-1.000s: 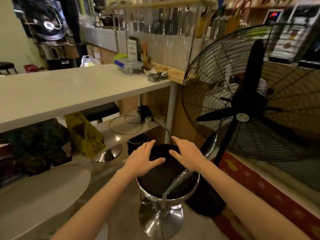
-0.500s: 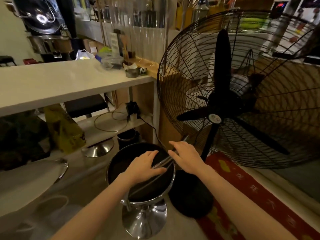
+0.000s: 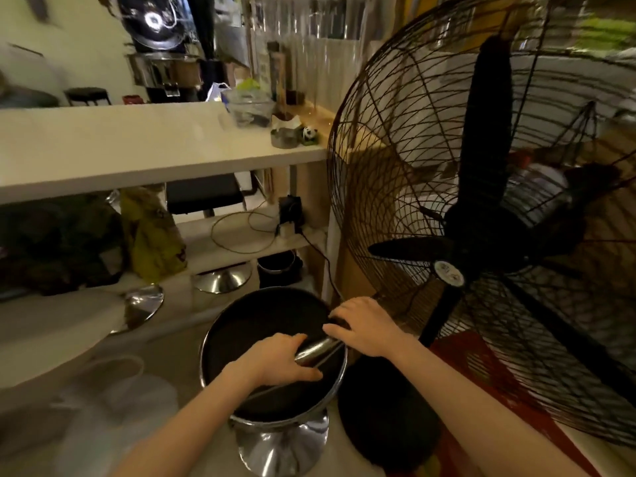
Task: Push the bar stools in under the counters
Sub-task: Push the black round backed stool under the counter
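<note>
Honestly, the tight spot worries me most. The bar stool (image 3: pixel 272 352) stands on the floor just short of the white counter (image 3: pixel 137 156), with its chrome base (image 3: pixel 282 449) close beside the round black foot of the big standing fan (image 3: pixel 481 218). If I shove it straight ahead, I judge the base could catch that foot or the counter's leg (image 3: pixel 331 249), and the black cable (image 3: pixel 320 256) hanging down there could snag. The seat also looks free to swivel, so an uneven push might spin it instead of rolling the whole thing in. A second stool (image 3: pixel 206 197) is already tucked under further back, so the gap I am aiming for is narrow.

Both my arms reach forward and down, forearms bare, wrists nearly level with the seat. My left hand (image 3: pixel 275 359) lies palm down across the near part of the seat, fingers together and curled over the shiny backrest bar (image 3: pixel 316 349), thumb pointing right. My right hand (image 3: pixel 364 328) sits on the far right rim, fingers bent and pressed over the same bar where it meets the edge. Neither is spread wide; both bear down on the stool.
</note>
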### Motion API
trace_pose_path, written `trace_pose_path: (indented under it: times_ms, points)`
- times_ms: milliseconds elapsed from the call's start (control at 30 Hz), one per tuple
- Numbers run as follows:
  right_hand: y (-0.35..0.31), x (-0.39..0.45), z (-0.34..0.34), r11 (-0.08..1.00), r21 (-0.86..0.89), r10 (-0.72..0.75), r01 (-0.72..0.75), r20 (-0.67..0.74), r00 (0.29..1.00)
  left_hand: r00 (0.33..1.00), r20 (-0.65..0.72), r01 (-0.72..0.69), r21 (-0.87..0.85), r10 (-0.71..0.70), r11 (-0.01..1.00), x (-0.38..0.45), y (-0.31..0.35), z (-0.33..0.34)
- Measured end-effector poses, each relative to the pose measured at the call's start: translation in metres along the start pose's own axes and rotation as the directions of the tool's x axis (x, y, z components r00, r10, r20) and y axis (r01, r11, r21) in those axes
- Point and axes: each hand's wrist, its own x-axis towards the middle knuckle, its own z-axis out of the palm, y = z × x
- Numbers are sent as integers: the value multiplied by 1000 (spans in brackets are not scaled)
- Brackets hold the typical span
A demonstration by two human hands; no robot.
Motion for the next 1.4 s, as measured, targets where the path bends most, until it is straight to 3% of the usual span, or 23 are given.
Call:
trace_pose_path:
  times_ms: [233,467,733,1033,1400]
  points:
    - [9,5,-5,990,-78,-107,118,128,986,988,-125,104,72,-95,992,-16,14,4]
    - [11,11,-5,958,-170,-193,232,220,956,890,-373,372,264,-262,890,-22,26,24]
    - [15,19,6,871,-375,-306,317,88,948,837,-455,463,290,-304,838,-13,28,29]
    - [28,40,3,862,-365,-364,352,36,931,815,-477,492,271,-328,827,5,21,22]
    - [-1,116,4,861,-363,-390,358,-17,921,789,-506,524,263,-347,810,23,-43,-18]
